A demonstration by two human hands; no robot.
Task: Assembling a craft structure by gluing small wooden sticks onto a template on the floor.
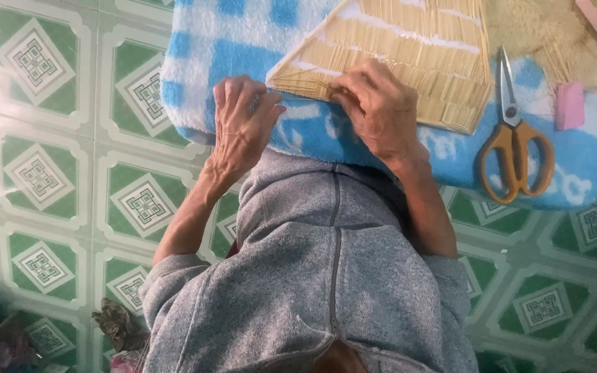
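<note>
Grey fleece zip-up jacket, sleeves pushed up, bare forearms

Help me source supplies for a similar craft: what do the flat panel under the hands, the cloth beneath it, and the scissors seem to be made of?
Panel: seemingly thin pale wood or bamboo sticks in rows, matte. Cloth: fluffy blue-and-white terry, looped pile showing. Scissors: shiny metal blades, smooth orange handles, probably plastic.
</note>
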